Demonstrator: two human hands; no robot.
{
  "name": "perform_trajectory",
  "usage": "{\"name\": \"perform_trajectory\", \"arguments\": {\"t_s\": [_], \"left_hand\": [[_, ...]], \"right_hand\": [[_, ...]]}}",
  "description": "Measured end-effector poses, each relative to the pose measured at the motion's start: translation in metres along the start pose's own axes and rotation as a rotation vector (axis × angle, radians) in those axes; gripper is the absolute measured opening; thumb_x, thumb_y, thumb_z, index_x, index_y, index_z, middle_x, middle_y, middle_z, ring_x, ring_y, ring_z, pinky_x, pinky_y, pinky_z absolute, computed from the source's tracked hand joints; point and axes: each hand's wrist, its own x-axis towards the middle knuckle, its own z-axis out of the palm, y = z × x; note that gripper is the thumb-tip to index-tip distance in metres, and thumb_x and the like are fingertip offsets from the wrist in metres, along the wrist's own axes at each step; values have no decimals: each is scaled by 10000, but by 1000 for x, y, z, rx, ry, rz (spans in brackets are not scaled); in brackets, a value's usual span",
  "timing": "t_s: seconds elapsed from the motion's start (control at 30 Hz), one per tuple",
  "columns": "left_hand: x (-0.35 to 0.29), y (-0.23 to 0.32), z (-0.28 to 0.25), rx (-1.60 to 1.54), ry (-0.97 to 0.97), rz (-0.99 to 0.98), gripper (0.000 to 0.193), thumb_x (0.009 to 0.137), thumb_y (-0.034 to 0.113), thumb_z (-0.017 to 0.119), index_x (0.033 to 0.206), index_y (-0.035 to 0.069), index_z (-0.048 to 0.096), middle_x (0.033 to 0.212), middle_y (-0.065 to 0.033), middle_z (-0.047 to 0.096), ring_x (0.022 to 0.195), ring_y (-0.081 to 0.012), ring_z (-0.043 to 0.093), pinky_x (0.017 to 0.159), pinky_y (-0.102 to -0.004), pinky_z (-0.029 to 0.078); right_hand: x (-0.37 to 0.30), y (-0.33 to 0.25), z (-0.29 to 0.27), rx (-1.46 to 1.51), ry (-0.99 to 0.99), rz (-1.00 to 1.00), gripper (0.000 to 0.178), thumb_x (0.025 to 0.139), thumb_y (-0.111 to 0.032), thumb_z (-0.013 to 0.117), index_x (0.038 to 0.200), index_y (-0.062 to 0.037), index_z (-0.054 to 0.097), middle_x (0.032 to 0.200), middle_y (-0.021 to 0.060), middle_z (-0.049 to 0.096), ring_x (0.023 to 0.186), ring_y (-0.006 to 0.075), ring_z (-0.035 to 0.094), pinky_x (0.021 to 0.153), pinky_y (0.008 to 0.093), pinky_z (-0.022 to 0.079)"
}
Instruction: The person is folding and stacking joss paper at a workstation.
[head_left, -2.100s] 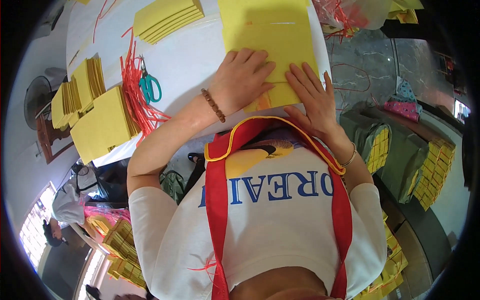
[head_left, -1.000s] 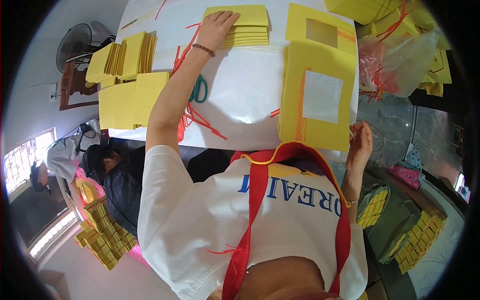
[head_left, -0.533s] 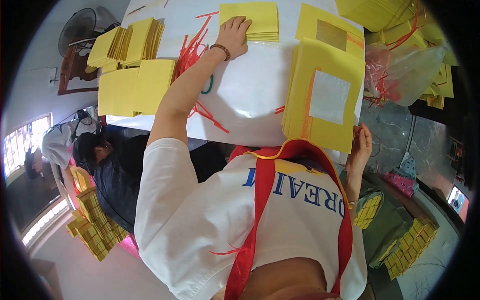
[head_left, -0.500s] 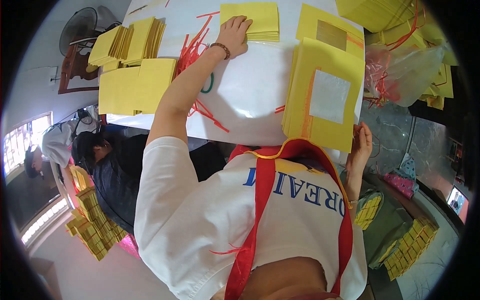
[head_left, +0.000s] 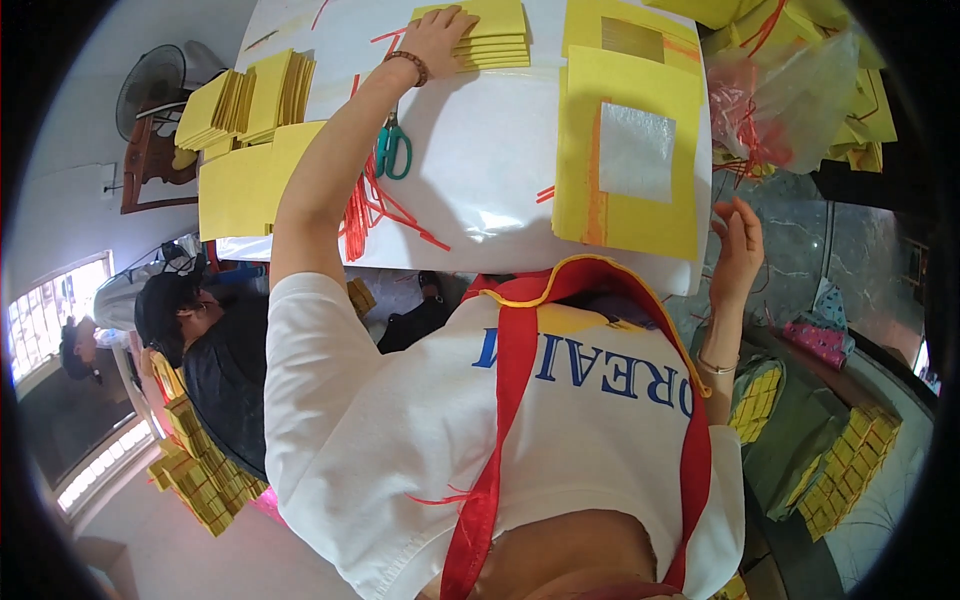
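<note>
My left hand (head_left: 436, 42) lies on the left side of a stack of yellow paper pieces (head_left: 497, 40) at the far side of the table, fingers spread over the top sheet. The stack's near edges show as several stepped layers. My right hand (head_left: 738, 248) is off the table's right edge, fingers loosely curled and apart, with nothing visible in it. Nearest to it is a taller stack of yellow sheets (head_left: 568, 150), topped by a silvery rectangle (head_left: 637, 153) beside an orange strip. Left of the middle lie teal-handled scissors (head_left: 393, 150) and red strips (head_left: 357, 222).
More yellow stacks (head_left: 235, 190) sit on the table's left. A clear plastic bag (head_left: 808, 100) and yellow paper are beyond its right edge. A person in dark clothes (head_left: 225, 370) is at the left, near a fan (head_left: 150, 90). Bundled yellow stacks (head_left: 850, 470) stand at lower right.
The view has shifted slightly. My right hand has risen away from the table's near right corner. My left hand stays on the far stack, and more of the scissors now shows.
</note>
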Motion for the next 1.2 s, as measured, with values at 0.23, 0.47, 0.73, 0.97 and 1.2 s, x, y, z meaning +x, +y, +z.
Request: {"name": "perform_trajectory", "arguments": {"t_s": [0.23,0.47,0.73,0.97,1.2], "left_hand": [[-13,68,-52,-476,113,77,321,774,80,569,1094,72,572,1074,-152,569,1019,-345,517,902,-397,412],[-66,196,-106,-804,-72,416,364,746,206,686,1058,43,590,1025,-135,561,919,-303,525,799,-372,435],[-67,197,-103,-742,-71,446,506,698,310,734,1091,32,581,994,-116,566,872,-277,519,765,-346,435],[-55,191,-99,-970,-221,268,241,818,207,626,996,46,635,835,-104,630,716,-217,585,650,-292,466],[-45,185,-102,-1166,-542,29,194,866,167,577,942,-3,631,764,-55,622,712,-91,550,665,-236,441]], "right_hand": [[-8,-2,7,-136,-159,-97,238,910,-113,487,1121,-35,567,1058,61,606,1032,153,531,902,292,392],[-4,1,19,-482,-482,-319,269,897,-218,486,1022,-25,626,1194,99,560,1294,290,330,1050,394,249],[-9,8,21,-223,-465,-97,467,955,-340,298,1071,-10,608,1284,113,486,1276,252,340,1061,358,228],[-10,13,20,20,-439,1,493,962,-385,274,1168,-43,564,1285,87,491,1243,197,385,1045,315,259],[-11,11,16,-33,-544,-22,546,936,-429,318,1270,-23,464,1342,87,430,1257,191,356,1050,329,246]]}}
